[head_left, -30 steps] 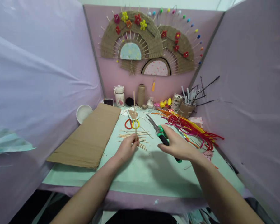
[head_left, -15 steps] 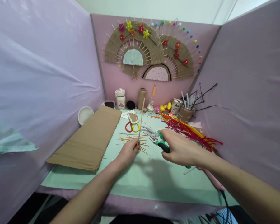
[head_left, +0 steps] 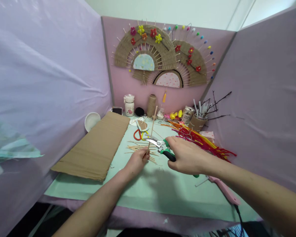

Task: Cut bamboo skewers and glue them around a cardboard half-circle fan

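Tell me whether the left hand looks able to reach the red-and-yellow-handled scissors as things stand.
Probably, if it lets go first: the left hand grips a thin stick. The pruners overlap the yellow handle in this view, but the red handle looks uncovered, with loose sticks nearer the hand.

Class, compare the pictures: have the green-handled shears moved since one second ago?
Yes. Judged against the red-and-yellow-handled scissors lying still beyond, the green-handled shears have shifted left and slightly lower in view.
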